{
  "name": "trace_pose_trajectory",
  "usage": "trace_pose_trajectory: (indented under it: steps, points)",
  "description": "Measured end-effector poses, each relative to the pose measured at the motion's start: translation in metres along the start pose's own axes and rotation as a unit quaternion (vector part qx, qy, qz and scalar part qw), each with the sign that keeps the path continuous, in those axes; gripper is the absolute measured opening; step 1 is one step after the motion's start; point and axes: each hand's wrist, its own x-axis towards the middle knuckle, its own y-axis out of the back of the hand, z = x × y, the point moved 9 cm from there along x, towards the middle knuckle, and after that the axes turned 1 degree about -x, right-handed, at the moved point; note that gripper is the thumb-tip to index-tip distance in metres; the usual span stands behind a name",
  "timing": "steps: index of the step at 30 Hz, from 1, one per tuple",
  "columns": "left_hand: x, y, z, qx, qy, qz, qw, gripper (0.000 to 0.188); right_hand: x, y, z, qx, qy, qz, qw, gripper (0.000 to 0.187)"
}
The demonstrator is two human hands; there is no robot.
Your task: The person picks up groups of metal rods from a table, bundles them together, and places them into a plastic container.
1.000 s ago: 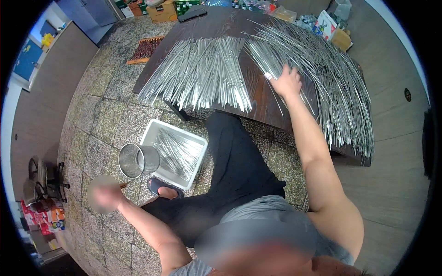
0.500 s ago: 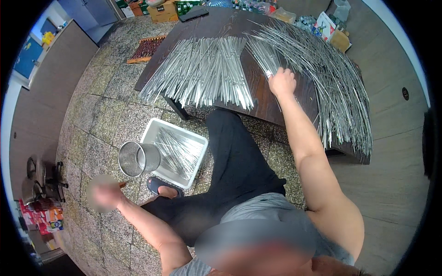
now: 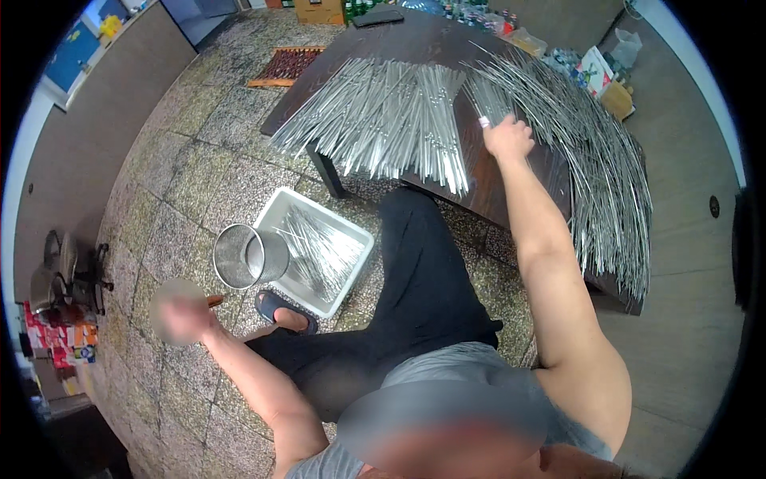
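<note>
– Right hand (image 3: 509, 140), how is it?
– Half curled at the small fan of metal rods (image 3: 488, 96) on the table (image 3: 399, 40), between two larger piles (image 3: 383, 120); whether it grips any, I can't tell
– Left hand (image 3: 182, 313)?
– Blurred, its hold unclear, near the mesh basket (image 3: 275, 255)

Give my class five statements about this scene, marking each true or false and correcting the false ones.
1. The right hand is over the dark table, near thin metal rods. True.
2. The white tub holds green bottles. False: more rods lie in it.
3. The left hand rests on the table. False: it is off to the left, away from the table.
4. A flat black object lies on the table. True.
5. The mesh basket is right of the tub. False: it is at the tub's left.
</note>
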Motion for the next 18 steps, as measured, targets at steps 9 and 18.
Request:
trace_pose_trajectory:
  steps: [9,18]
  points:
    - [0.017,0.009,-0.008,0.009,-0.011,-0.044,0.999,0.038,0.009,-0.005,0.000,-0.008,0.035,0.064,0.997,0.051]
    - [0.016,0.018,0.016,-0.043,0.015,-0.045,0.998,0.038,0.012,-0.011,-0.004,-0.036,0.087,0.042,0.995,0.042]
